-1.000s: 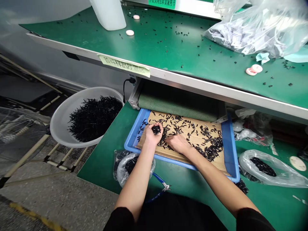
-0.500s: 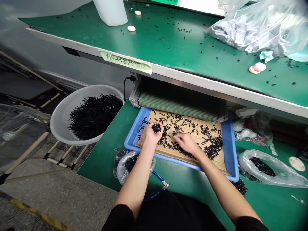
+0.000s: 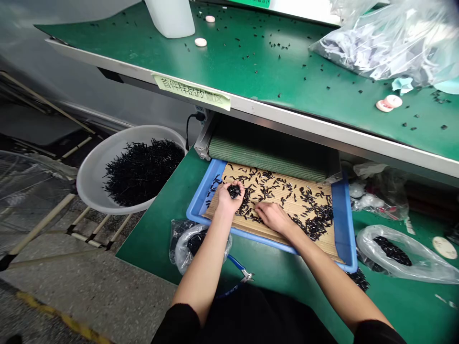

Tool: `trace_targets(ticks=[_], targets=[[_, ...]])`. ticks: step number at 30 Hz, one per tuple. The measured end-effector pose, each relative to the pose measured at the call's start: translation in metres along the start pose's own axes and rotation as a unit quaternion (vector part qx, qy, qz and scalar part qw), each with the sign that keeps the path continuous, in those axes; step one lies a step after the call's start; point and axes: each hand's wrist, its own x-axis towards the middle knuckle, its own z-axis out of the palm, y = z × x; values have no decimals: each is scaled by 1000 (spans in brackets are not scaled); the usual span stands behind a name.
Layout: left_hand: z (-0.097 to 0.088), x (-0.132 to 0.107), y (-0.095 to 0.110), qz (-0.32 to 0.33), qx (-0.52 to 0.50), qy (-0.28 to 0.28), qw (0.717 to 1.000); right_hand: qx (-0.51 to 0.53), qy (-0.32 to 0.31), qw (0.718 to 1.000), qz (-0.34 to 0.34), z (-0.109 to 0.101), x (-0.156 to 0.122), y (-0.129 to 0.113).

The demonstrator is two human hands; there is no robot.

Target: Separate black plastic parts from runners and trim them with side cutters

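My left hand [image 3: 229, 198] is cupped over the tray and shut on a handful of small black pieces [image 3: 234, 191]. My right hand [image 3: 274, 217] rests on the tan ridged mat [image 3: 247, 228], its fingertips curled down among scattered black pieces [image 3: 315, 228]. Whether those fingers hold any piece is hidden. The mat lies inside a blue plastic tray [image 3: 342, 224], and both hands are over it.
A white basin [image 3: 93, 181] heaped with black pieces stands left of the tray. Clear bags of black pieces lie at lower left [image 3: 182, 253] and right [image 3: 369, 251]. Blue-handled pliers [image 3: 244, 274] lie near my body. Above, a green bench edge [image 3: 287, 122] overhangs a green belt [image 3: 265, 155].
My right hand has shifted slightly rightward across the mat since the earliest frame, its fingers curling more. My left hand keeps its handful, and the view has drifted slightly.
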Motion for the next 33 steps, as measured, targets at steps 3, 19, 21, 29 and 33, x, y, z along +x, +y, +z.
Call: trace_targets(ticks=[3,19,21,29,33], targets=[[-1,0,0,-1,-4,-1,1000,99,9,995,-9,-1,-5,-2],[-4,1,1,-4,-8,-10,1000,-173,-53,983,-20,1,10,-13],[-4,2,1,-5,-6,-9,1000,-191,-67,979,-24,5,11,-12],[-4,2,1,-1,1,-6,1000,-72,9,997,-27,5,13,-5],[-3,2,0,2,-1,-6,1000,11,20,999,-26,-10,8,-2]])
